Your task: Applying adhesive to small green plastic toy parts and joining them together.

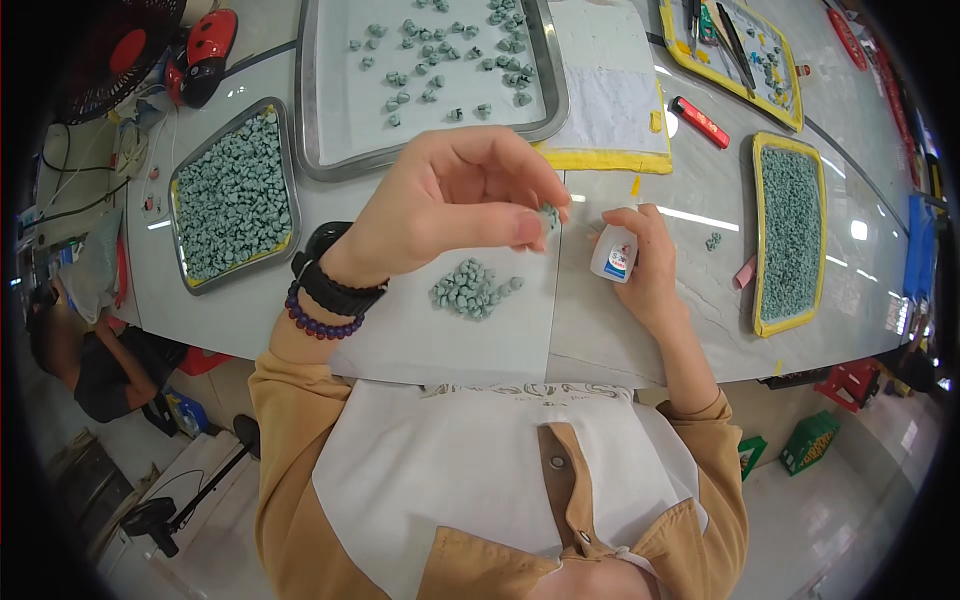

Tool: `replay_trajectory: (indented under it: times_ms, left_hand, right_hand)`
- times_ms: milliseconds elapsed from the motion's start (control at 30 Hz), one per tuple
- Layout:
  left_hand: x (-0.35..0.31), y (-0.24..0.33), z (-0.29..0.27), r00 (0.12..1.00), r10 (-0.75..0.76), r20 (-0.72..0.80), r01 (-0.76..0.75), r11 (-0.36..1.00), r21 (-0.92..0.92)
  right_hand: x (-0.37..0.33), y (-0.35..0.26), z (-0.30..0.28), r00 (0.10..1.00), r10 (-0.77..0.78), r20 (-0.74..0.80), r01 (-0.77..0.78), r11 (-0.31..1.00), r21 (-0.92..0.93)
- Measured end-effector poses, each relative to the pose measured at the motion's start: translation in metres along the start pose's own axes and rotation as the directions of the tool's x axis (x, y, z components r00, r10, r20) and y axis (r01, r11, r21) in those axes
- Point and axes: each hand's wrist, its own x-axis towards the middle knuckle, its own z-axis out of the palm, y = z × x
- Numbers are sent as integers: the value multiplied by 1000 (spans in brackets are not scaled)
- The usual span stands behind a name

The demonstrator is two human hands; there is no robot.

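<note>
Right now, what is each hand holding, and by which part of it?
Left hand: a small grey-green piece, gripped part hidden by the fingers. Right hand: a white bottle, by its body.

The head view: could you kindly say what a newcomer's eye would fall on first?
Centrally, the left hand pinches a small greenish piece near a greenish heap. To its right, the right hand holds a white bottle. A red ladybird figure stands out at upper left.

Wearer's hands came to two, with one bottle and one beaded bracelet. Trays numbered four, plus one loose heap of green pieces, one red stick-shaped item, one pink cylinder.
</note>
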Motion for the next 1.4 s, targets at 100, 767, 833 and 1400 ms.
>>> replay_trajectory:
  times_ms: [100,767,833,1400]
  left_hand:
    - [16,-21,-27,972,194,-131,-99,848,521]
    - [-18,-42,25,970,-201,140,-109,159,981]
    - [-14,-56,24,949,-274,158,-118,157,981]
    - [5,-59,7,919,-277,282,-94,540,836]
  right_hand:
    - [2,-2,1,999,-35,3,35,999,-16]
    - [-6,2,1,975,-132,-180,149,986,81]
    - [-5,2,1,978,-147,-149,155,987,46]
    - [-3,2,4,956,-122,-267,150,985,87]
